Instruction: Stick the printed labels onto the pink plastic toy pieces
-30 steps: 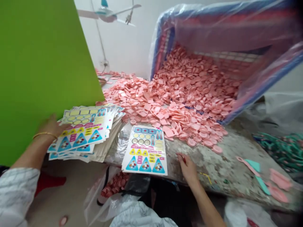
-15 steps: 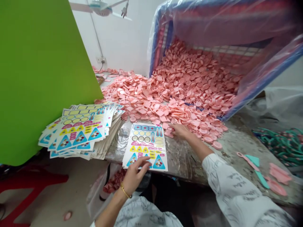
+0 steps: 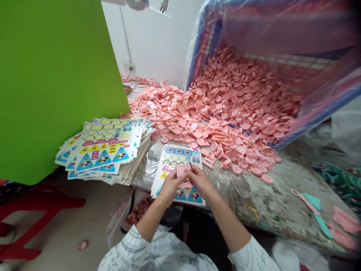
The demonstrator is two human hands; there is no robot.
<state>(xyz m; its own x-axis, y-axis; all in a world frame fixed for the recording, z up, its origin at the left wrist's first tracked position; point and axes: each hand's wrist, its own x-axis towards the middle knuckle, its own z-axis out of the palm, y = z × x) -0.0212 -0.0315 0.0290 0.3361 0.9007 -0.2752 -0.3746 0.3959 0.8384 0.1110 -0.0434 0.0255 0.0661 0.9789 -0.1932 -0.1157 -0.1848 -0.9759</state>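
Note:
In front of me, both hands meet over a small stack of printed sticker sheets [image 3: 169,150]. My left hand [image 3: 171,187] grips a squarish pink plastic piece [image 3: 182,169] by its left side, thumb on top. The fingers of my right hand [image 3: 201,182] are closed at the piece's right edge. A small dark tip shows by the right fingers; what it is I cannot make out. Parts of the piece are hidden behind my fingers. Blue, yellow and pink stickers show on the top sheet around my hands.
A larger pile of sticker sheets [image 3: 107,145] lies left, beside a green panel [image 3: 56,82]. Loose pink pieces [image 3: 194,128] spill from a tipped, plastic-lined crate [image 3: 316,124]. Pink and teal tools [image 3: 318,214] lie right. A red stool [image 3: 47,209] stands on the floor.
My right hand has come from the pink heap to the middle above the sheets. A pink plastic piece is now between both hands. My left hand has risen to it. The view has shifted.

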